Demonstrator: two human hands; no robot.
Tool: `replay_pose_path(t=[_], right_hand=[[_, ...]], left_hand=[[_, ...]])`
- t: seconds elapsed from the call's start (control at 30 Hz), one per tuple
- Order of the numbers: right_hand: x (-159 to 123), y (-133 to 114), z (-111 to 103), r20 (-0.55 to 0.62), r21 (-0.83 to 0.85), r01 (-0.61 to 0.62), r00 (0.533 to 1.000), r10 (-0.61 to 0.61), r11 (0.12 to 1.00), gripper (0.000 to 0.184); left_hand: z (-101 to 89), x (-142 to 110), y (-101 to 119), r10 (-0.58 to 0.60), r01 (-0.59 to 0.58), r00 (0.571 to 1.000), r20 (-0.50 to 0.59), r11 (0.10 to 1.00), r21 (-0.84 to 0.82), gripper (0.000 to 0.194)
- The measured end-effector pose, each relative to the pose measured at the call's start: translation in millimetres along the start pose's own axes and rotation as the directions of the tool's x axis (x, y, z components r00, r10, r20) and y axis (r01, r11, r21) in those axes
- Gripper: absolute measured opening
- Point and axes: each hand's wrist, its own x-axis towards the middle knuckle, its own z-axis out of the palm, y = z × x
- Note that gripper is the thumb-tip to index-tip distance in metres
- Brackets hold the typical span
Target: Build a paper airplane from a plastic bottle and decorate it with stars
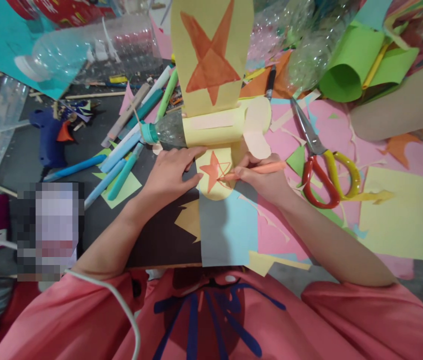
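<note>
My right hand (256, 172) is closed around an orange marker (267, 168), its tip on a half-coloured star (212, 170). The star is drawn on the lower yellow paper wing (219, 192) of a bottle airplane. My left hand (174, 172) lies with fingers apart, thumb and fingertips on the wing's left edge. The bottle (170, 131), with a teal cap (149, 133), lies sideways, wrapped in yellow paper. Its upper wing (211, 97) bears a fully coloured orange star. Pale pink paper pieces (258, 135) stick to its right end.
Scissors (320, 160) with red and yellow handles lie at right, near a yellow sheet (402, 215). Several markers (121, 150), a blue glue gun (48, 135) and a phone (56, 225) lie left. Plastic bottles (95, 47) are behind. Another person's arm (402, 100) reaches in at right.
</note>
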Motion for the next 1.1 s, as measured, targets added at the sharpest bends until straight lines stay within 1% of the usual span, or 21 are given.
replay_pose_path(t=[0.13, 0.2, 0.3, 0.37, 0.5, 0.67, 0.8, 0.87, 1.0, 1.1], right_hand=[[1.0, -0.2, -0.8, -0.102, -0.011, 0.009, 0.995, -0.011, 1.000, 0.023], [1.0, -0.2, 0.5, -0.127, -0.003, 0.024, 0.992, -0.024, 1.000, 0.024], [1.1, 0.4, 2.2, -0.122, 0.004, 0.047, 0.991, -0.047, 0.999, 0.017], [1.4, 1.3, 2.1, -0.122, -0.019, 0.060, 0.991, -0.062, 0.998, 0.015], [1.6, 3.0, 0.5, -0.098, -0.074, 0.075, 0.992, -0.082, 0.994, 0.018], [0.2, 2.7, 0.5, -0.041, -0.077, 0.023, 0.999, -0.026, 0.997, 0.025], [-0.2, 0.5, 0.9, -0.001, -0.048, 0.011, 1.000, -0.011, 0.999, 0.029], [0.3, -0.9, 0.3, -0.016, -0.021, -0.007, 1.000, 0.007, 1.000, 0.027], [1.2, -2.9, -0.3, -0.117, -0.011, -0.004, 0.993, 0.003, 1.000, 0.024], [1.2, -3.8, 1.4, -0.133, -0.004, -0.009, 0.991, 0.008, 1.000, 0.022]], left_hand=[[0.0, 0.2, 0.6, -0.008, 0.008, 1.000, 0.004, 1.000, 0.001, 0.053], [0.0, 0.1, 1.0, -0.013, 0.013, 1.000, 0.004, 1.000, 0.003, 0.053], [-0.4, -0.1, 1.2, -0.014, 0.014, 1.000, 0.006, 1.000, 0.005, 0.052], [-0.5, -0.2, 1.1, -0.011, 0.011, 1.000, 0.007, 1.000, 0.007, 0.052], [0.0, -0.1, 0.3, -0.011, 0.010, 1.000, 0.008, 1.000, 0.016, 0.052], [0.4, -0.2, -0.2, 0.000, 0.000, 1.000, 0.000, 1.000, 0.003, 0.053], [-0.2, -0.2, -0.7, 0.003, -0.003, 1.000, 0.002, 1.000, -0.001, 0.053], [-0.6, -0.3, -0.9, 0.001, -0.001, 1.000, 0.003, 1.000, -0.004, 0.053], [-1.3, -0.9, -0.7, 0.003, -0.003, 1.000, -0.001, 1.000, -0.012, 0.052], [-1.9, -1.4, 0.0, 0.010, -0.010, 1.000, -0.009, 1.000, -0.015, 0.052]])
